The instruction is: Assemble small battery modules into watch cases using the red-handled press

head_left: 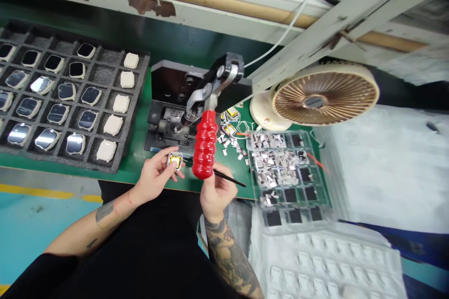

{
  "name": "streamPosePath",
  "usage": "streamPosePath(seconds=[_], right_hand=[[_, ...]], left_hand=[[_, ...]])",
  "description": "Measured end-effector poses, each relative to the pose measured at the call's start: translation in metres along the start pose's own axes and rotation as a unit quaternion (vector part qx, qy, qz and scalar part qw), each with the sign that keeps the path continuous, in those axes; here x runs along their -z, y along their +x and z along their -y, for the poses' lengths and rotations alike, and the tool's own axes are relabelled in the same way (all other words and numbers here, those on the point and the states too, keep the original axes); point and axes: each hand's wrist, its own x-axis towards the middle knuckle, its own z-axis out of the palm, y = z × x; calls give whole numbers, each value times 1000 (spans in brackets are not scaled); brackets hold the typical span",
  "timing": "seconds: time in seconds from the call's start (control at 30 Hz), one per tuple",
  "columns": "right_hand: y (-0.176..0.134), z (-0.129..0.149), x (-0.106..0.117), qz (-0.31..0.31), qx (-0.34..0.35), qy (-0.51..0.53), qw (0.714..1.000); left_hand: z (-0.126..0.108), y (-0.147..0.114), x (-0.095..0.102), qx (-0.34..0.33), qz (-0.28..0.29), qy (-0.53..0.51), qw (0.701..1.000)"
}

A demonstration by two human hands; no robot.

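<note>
Left hand (154,175) pinching open watch case (174,160), yellow part showing inside; right hand (218,191), apart from the left, gripping black tweezers (229,177), tip end near the case, partly hidden behind the red handle (205,145). Handle belongs to the toggle press (174,124) just beyond both hands. Left of hands: gray foam tray (141,77), watches (58,113) in compartments. Right of hands: clear compartment tray (290,195), small pieces inside. Beyond right hand: fan (326,96).

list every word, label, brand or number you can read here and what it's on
No text is readable.
Silver label on the red-handled press: characters too small and blurred.
Hub of the fan: faint marking, too blurred to read.
</note>
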Motion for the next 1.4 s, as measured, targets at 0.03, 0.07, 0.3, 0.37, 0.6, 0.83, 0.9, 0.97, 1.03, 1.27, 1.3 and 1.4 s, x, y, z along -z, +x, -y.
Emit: streamPosePath(seconds=[0.03, 0.07, 0.3, 0.37, 0.6, 0.83, 0.9, 0.97, 1.03, 1.27, 1.3, 1.4], right_hand=[[2, -1, -1, 13, -19, -6, 1000], [3, -2, -2, 27, -39, -4, 999], [39, 29, 38, 47, 50, 96, 993], [68, 44, 58, 36, 107, 64, 992], [167, 50, 37, 89, 199, -230, 949], [116, 20, 19, 1, 238, -200, 950], [83, 10, 31, 34, 238, -215, 947], [57, 3, 43, 55, 231, -231, 943], [41, 0, 52, 48, 228, -240, 943], [43, -6, 68, -73, 144, -252, 954], [47, -9, 67, -72, 132, -256, 955], [58, -17, 61, -62, 114, -269, 954]], left_hand=[[-1, 1, 0, 4, -2, -5, 1000], [-2, 2, 0, 9, -3, -12, 1000], [-4, 6, 8, 21, -23, -40, 999], [-3, 4, 9, 13, -6, -19, 1000], [-1, -1, 8, -2, 32, 67, 997], [3, -4, 11, -20, 11, 75, 997], [4, -4, 13, -25, 17, 89, 996], [5, -3, 15, -27, 37, 105, 993], [6, -2, 15, -31, 52, 112, 992], [5, -2, 11, -54, 61, 115, 990], [5, -2, 11, -54, 62, 118, 990], [6, -2, 11, -54, 64, 127, 988]])
